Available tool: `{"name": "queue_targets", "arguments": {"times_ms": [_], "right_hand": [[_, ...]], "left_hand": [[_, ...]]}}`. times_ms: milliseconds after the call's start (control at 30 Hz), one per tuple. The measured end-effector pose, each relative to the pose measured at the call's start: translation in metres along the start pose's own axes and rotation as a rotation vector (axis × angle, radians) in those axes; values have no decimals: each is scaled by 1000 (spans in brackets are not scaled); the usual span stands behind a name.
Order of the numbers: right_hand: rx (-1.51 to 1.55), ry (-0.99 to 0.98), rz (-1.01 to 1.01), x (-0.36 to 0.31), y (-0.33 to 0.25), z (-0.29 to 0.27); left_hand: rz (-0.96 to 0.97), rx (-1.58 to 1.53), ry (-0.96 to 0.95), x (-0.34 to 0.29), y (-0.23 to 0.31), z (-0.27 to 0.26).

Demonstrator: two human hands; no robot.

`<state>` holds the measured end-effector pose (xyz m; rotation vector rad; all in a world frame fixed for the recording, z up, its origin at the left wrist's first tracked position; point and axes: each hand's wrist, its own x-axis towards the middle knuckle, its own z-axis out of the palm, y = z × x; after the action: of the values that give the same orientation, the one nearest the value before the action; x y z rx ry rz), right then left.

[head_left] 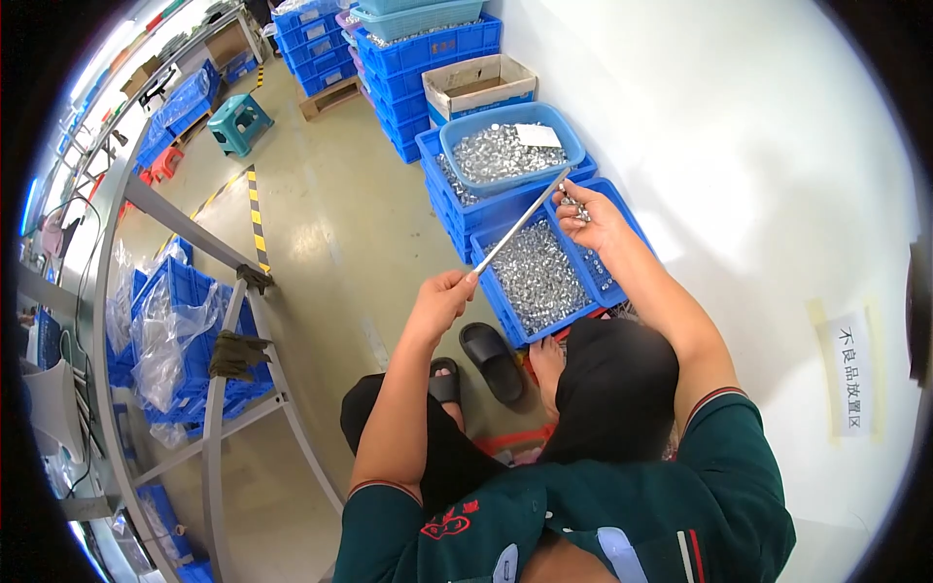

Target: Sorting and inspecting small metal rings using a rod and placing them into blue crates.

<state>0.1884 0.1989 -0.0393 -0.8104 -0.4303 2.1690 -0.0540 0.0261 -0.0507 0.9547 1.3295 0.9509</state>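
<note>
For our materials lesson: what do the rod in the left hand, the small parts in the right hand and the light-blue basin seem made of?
Rod: probably metal, dull grey, straight and rigid-looking, though paint is possible.
Small parts: likely metal, shiny silver with bright glints.
Light-blue basin: apparently plastic, evenly coloured with a rounded rim.

I observe a white wall (777, 126) at right, a glossy grey-beige floor (335, 185) bearing yellow-and-black striped tape (257, 216), a teal stool (236, 121) standing upon it, and a grey metal frame (194, 222) at left.
</note>
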Motion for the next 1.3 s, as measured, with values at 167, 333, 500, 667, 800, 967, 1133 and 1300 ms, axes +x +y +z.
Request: {"name": "queue_targets", "arguments": {"times_ms": [167,333,500,667,800,967,1133,1300], "right_hand": [[54,-4,-67,-5,-6,11],[90,-96,-108,-7,-11,15],[78,-121,-133,-12,-7,20],[1,-126,-157,-15,-11,17],[-275,-59,-215,-23,-20,25],[-709,77,-330,-31,-29,45],[-748,-23,-110,-27,-8,58],[-438,-21,111,-22,-4,43]], "left_hand": [[-5,28,4,-1,2,-2],[16,28,4,0,3,0],[6,33,-3,-1,-2,-2],[2,17,-6,-2,-1,1],[28,42,9,-2,-1,-3],[81,89,35,0,5,-4],[90,-6,48,2,17,8],[29,-107,28,9,16,6]]}}
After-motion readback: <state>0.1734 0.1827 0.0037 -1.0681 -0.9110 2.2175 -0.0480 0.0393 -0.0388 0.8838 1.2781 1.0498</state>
